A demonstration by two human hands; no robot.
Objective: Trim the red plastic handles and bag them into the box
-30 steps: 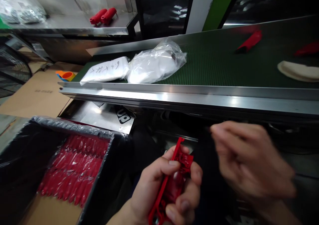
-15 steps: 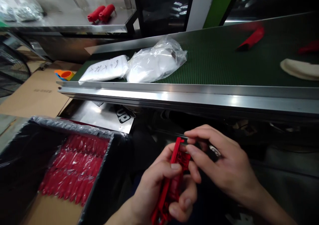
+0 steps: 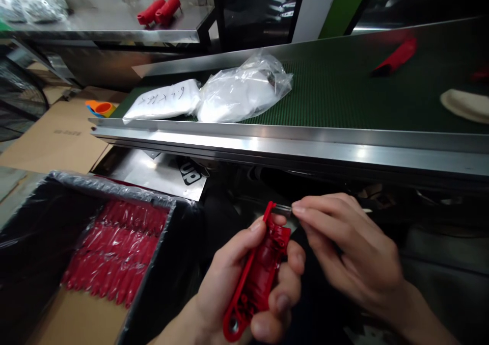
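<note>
A hollow red plastic housing [image 3: 263, 268] lies tilted in my left hand [image 3: 244, 279], its open inner side facing up and a round hole at its lower end. My left thumb presses its upper edge while the fingers wrap round its right side. Just right of the housing's upper tip, my right hand [image 3: 347, 248] pinches a thin metal pin [image 3: 283, 208] between thumb and fingertips. The pin's left end is at the tip of the housing; whether it sits in a hole cannot be made out.
A green conveyor [image 3: 332, 90] with a metal rim carries white plastic-wrapped packs [image 3: 244, 95] and a red part [image 3: 397, 57]. At lower left, a lined box [image 3: 153, 263] holds several bagged red parts. Two red parts [image 3: 168, 11] rest on a metal shelf.
My left hand has turned the housing so more of its inside shows. My right hand has shifted slightly, its fingers now closed together, and the pin shows more clearly.
</note>
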